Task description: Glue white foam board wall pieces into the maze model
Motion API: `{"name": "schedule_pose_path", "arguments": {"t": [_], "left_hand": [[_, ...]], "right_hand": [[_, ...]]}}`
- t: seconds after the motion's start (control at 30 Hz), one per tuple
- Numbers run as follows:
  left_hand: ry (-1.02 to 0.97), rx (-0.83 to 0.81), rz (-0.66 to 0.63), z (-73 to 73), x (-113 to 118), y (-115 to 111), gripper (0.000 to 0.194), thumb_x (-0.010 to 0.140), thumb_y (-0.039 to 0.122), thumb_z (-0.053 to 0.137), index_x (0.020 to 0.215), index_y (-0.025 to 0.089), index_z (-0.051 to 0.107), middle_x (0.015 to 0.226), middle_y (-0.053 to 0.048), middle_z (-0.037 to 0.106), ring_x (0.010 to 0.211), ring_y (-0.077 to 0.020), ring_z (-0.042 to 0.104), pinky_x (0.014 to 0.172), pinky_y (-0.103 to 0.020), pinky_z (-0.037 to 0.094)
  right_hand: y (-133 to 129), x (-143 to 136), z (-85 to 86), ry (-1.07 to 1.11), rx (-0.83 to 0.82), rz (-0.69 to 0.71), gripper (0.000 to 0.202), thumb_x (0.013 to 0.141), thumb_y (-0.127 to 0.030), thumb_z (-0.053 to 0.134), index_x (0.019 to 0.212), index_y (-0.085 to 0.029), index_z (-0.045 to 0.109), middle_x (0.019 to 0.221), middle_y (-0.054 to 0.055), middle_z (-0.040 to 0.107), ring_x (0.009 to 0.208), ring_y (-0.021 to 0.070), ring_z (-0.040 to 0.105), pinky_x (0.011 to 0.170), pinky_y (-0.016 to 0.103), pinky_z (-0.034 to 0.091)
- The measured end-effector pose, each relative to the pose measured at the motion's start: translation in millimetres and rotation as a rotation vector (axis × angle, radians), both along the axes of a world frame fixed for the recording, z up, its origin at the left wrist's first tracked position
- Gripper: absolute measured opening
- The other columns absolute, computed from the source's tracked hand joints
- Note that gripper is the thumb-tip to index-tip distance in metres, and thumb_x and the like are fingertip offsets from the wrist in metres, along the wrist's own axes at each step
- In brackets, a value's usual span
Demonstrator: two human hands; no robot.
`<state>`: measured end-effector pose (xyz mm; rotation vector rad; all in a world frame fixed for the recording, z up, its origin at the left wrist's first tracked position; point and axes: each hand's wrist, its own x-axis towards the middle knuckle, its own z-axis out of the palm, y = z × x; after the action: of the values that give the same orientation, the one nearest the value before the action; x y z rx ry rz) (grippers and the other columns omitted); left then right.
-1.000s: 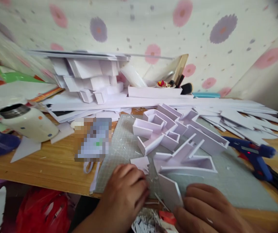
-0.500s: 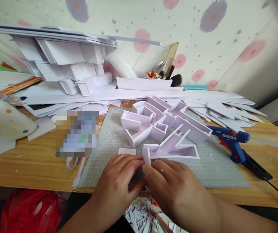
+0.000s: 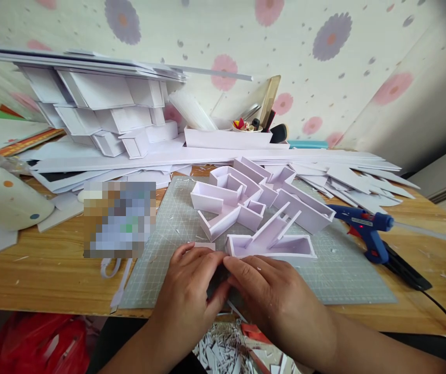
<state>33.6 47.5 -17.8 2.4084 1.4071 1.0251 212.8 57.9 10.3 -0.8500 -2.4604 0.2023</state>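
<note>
Low over the front of the grey cutting mat (image 3: 148,270), my left hand (image 3: 192,283) is closed with its fingers curled inward. Its fingertips meet those of my right hand (image 3: 281,296), which is closed too. A narrow white strip of foam board (image 3: 237,311) pokes out below my right fingers; most of it is hidden. What my left fingertips pinch cannot be seen. Just beyond my hands lies a white foam board tray with slanted walls (image 3: 295,246). A small flat white piece (image 3: 206,245) rests beside my left fingers. Farther back stand joined white walled pieces (image 3: 223,221).
A blue glue gun (image 3: 375,228) with its cord lies at the right. White sheets (image 3: 348,179) are heaped along the back. At left are a stacked white model (image 3: 102,93), a blurred-out object (image 3: 123,218) and a spotted white container (image 3: 8,197). Scraps fill a bin (image 3: 223,348) below.
The white strip that stood up between my fingertips has dropped out of sight there, and a strip now shows below my right hand. The view has shifted slightly; the other pieces stay put.
</note>
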Motion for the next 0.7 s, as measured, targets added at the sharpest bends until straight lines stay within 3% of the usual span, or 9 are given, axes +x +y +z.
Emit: {"name": "schedule_pose_path", "arguments": {"t": [0.2,0.43,0.6,0.7], "left_hand": [[0.082,0.016,0.028,-4.5,-1,2,0.05,0.082,0.02,0.061,0.129,0.017,0.044,0.106,-0.008,0.067,0.099,-0.025,0.061,0.096,-0.049,0.037],[0.089,0.123,0.032,-10.4,-8,3,0.045,0.083,0.023,0.059,0.126,0.02,0.048,0.107,-0.008,0.065,0.1,-0.0263,0.059,0.092,-0.046,0.043],[-0.045,0.246,0.069,-13.6,-17,0,0.051,0.084,0.024,0.055,0.134,0.021,0.044,0.128,-0.01,0.055,0.115,-0.0259,0.054,0.096,-0.037,0.046],[-0.056,0.237,0.019,-12.1,-18,-2,0.054,0.082,0.025,0.057,0.134,0.024,0.043,0.125,-0.008,0.059,0.112,-0.0255,0.058,0.094,-0.034,0.05]], "right_hand": [[2,-1,-2.4,0.045,0.03,0.004,0.023,0.091,-0.006,0.045,0.11,-0.01,0.056,0.087,0.009,0.07,0.069,0.0194,0.063,0.061,0.031,0.052],[1,-2,4.1,-0.045,0.027,0.022,0.014,0.088,-0.008,0.05,0.099,-0.012,0.058,0.081,0.005,0.066,0.068,0.0181,0.059,0.059,0.029,0.047],[-6,1,19.3,-0.105,0.22,0.125,0.014,0.092,-0.018,0.047,0.083,-0.015,0.059,0.069,0.001,0.059,0.057,0.0154,0.05,0.049,0.029,0.039],[-13,3,23.5,-0.109,0.284,0.13,0.017,0.092,-0.021,0.046,0.082,-0.017,0.058,0.069,-0.001,0.058,0.057,0.0149,0.05,0.048,0.03,0.038]]}}
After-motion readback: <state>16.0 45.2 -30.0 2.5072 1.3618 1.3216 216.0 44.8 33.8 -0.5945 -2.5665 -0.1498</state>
